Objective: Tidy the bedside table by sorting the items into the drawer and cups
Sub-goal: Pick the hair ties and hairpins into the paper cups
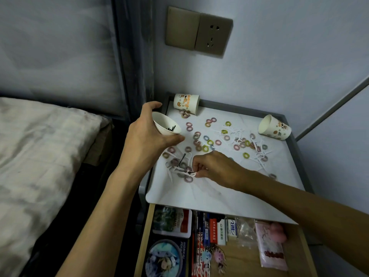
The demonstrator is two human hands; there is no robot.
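Note:
My left hand point(146, 136) grips a white paper cup point(164, 124), tilted toward me above the table's left edge, with black hairpins inside. My right hand point(211, 166) pinches a small dark pin at a white floss pick point(186, 172) on the bedside table top point(209, 192). Another black hairpin point(182, 158) lies just left of that hand. Several small coloured hair rings point(205, 147) and white floss picks point(257, 154) are scattered over the top. A printed cup point(186, 103) stands upside down at the back left. A second printed cup point(274, 127) lies on its side at the back right.
The drawer point(229, 254) below the table top is pulled open and holds boxes, pens, keychains and a pink packet. A bed with a pale pillow point(40, 146) is at the left. A wall socket point(199, 32) sits above the table.

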